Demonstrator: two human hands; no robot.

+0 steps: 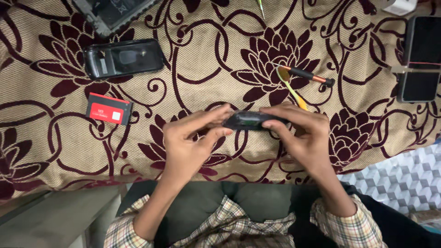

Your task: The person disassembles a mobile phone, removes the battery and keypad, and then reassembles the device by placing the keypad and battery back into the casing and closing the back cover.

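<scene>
My left hand (pixel 190 140) and my right hand (pixel 301 133) hold a small dark phone body (pixel 248 120) between them, edge-on to the camera, above a beige cloth with maroon flower patterns (pixel 216 59). Left fingers pinch its left end; right fingers wrap its right end. A yellow-green pry tool (pixel 288 87) sticks out from behind my right hand, and I cannot tell if the hand grips it.
A black back cover (pixel 123 57) lies at upper left, a red and black battery (pixel 109 109) below it. A small screwdriver with an orange grip (pixel 308 74) lies beyond my right hand. A dark phone (pixel 420 57) rests at the right edge, another device (pixel 108 11) at top left.
</scene>
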